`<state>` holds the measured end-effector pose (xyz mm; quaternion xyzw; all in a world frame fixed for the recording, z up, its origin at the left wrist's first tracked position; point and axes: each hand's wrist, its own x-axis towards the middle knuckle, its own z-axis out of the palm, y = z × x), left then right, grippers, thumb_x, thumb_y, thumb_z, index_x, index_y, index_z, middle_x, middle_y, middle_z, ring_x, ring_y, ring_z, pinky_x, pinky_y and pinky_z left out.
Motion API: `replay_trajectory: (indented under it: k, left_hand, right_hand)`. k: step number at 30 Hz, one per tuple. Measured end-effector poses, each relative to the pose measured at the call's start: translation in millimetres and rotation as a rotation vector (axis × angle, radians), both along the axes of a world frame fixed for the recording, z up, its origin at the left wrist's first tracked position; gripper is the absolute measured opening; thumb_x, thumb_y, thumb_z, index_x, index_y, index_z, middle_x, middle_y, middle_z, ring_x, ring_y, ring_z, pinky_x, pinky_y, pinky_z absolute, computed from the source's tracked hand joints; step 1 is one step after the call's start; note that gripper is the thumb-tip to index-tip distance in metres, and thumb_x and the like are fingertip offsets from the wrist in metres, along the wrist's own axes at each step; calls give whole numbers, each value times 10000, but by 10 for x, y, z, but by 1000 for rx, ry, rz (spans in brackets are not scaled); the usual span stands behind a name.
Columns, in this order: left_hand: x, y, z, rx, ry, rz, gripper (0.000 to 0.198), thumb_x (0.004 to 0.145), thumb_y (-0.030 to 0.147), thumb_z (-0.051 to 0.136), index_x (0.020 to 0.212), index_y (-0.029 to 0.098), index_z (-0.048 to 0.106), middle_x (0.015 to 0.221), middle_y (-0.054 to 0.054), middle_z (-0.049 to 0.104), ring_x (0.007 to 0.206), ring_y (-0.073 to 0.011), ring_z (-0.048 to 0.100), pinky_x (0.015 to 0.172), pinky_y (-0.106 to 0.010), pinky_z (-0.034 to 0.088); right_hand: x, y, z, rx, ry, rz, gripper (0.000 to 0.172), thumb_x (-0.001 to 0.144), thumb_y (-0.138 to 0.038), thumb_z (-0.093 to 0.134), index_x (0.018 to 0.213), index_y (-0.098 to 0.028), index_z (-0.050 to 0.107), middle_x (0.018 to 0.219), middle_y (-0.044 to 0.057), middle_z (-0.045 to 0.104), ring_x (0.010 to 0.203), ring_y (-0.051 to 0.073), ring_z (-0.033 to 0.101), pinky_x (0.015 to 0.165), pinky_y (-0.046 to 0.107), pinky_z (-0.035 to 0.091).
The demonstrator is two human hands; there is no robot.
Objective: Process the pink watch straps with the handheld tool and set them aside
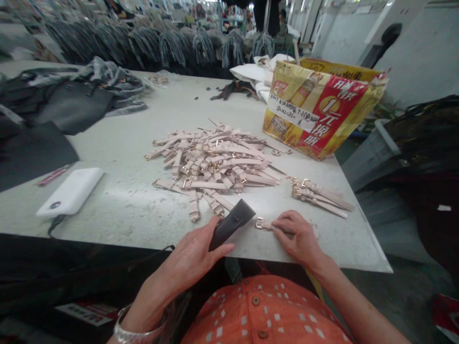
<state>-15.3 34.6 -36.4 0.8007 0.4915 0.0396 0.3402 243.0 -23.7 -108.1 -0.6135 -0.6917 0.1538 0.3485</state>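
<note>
My left hand [199, 251] is wrapped round a dark grey, flat-ended handheld tool [234, 220], its wide end tilted up to the right; I cannot make out its exact kind. Close to the table's front edge, my right hand [296, 236] pinches a pale beige buckle strap [264, 223]. The strap's gold buckle points left, toward the tool but apart from it, and my fingers hide its other end. Just beyond both hands lies a heap of similar straps [218, 162]. A smaller bundle of straps [319, 197] rests to the right, buckles facing left.
A yellow and red cardboard box [322, 112] stands at the table's back right. On the left are a white power bank [73, 191] with a cable, a pink pen-like item [53, 175] and dark bags [75, 102]. A grey bin [373, 157] stands off the right edge.
</note>
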Motion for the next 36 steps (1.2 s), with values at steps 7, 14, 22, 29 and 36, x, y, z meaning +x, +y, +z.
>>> replay_trajectory:
  k: [7,14,22,29,36]
  left_hand:
    - [36,-160,47,-42,47,-48,377,782,514,467,1045,246,501,807,-14,637,763,-209,596,647,-273,400]
    - [145,-241,72,-10,92,-109,400,795,519,457,1093,254,472,884,-33,651,846,-232,608,701,-293,408]
    - [149,-277,114,10,191,-117,458,784,557,445,1132,260,467,873,-42,640,846,-237,606,698,-294,410]
    - [232,-313,171,-10,181,-116,431,791,558,431,1099,261,480,877,-38,640,862,-244,600,697,-303,407]
    - [328,-220,173,-46,145,-91,387,782,569,425,965,242,523,819,-20,632,753,-211,602,600,-275,398]
  right_hand:
    - [-32,64,-25,-11,-3,12,93,769,-181,542,764,-198,634,781,49,559,798,185,508,716,313,412]
    - [-93,115,56,-95,-118,78,90,760,-159,529,674,-184,513,757,23,530,762,163,462,695,285,353]
    - [-66,120,57,-133,-98,156,121,832,-245,506,727,-186,512,759,3,556,741,143,482,696,276,306]
    - [-115,141,2,-131,-154,64,114,856,-264,499,761,-199,502,724,-7,571,712,150,484,672,274,281]
    - [-119,158,-14,-134,-233,-9,125,882,-267,457,779,-204,487,725,9,573,694,164,486,642,269,281]
